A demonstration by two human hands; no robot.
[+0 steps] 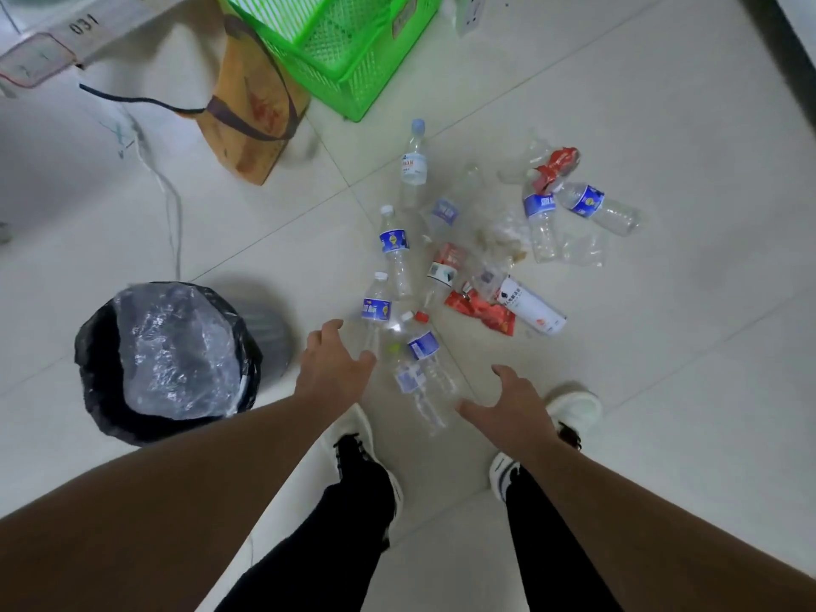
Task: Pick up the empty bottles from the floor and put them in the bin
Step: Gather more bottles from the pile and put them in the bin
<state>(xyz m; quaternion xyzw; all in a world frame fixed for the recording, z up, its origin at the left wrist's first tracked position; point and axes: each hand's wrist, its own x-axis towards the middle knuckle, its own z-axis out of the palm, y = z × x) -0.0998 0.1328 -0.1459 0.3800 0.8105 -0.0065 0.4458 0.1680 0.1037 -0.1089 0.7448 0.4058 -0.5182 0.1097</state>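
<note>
A: Why does the person reach with both arms at once?

B: Probably because the nearest clear plastic bottles lie side by side between the feet and the rest of the litter. The left hand (338, 362) hangs over a clear bottle with a blue label and white cap (376, 307), fingers spread and relaxed, gripping nothing. The right hand (514, 406) is just right of the near clear bottle lying on the tiles (424, 390), fingers wide, also holding nothing. Whether either hand touches a bottle cannot be told.

A: And the bin?

B: The round bin lined with a black bag (95, 368) stands on the floor to the left, near the left forearm, with crumpled clear plastic already inside. That placement looks handy: a short swing left from the pile.

A: What else waits?

B: A red-capped clear bottle (423, 335) lies between the hands. Farther off, more blue-labelled bottles scatter to the right, mixed with red wrappers (483, 313) and a white cylindrical can (532, 304). A green plastic basket (353, 50) and a brown paper bag (251, 103) sit at the far side.

A: How far along is the job?

B: Early, judging by how many bottles remain on the pale tiled floor (662, 390).
</note>
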